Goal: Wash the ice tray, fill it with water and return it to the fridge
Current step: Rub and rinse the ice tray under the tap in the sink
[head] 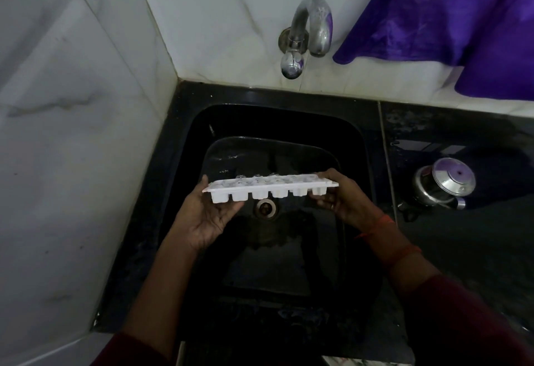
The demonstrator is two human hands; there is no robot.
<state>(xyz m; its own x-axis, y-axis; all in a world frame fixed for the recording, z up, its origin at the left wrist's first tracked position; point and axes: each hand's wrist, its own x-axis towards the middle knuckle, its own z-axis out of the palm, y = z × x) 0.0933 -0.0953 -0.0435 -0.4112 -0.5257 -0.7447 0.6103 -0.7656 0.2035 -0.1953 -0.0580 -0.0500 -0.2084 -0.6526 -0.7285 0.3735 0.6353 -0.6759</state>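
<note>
Over the black sink (289, 123), the ice tray (271, 188) is being gripped at its ends by the left hand (206, 221) and right hand (346, 201), and is best being kept level, its cells seemingly holding water.

One tray, two hands, one tap, one sink.

A single white plastic ice tray (271, 185) shows six cups along its near row; the far row cannot be counted. Two hands hold it, the left hand (208, 218) and the right hand (344, 201), one at each end. There is one curved chrome tap (310, 27), one black sink (277, 111) with one round metal drain (265, 207), and one lidded steel pot (442, 182) on the black worktop (462, 250).
</note>
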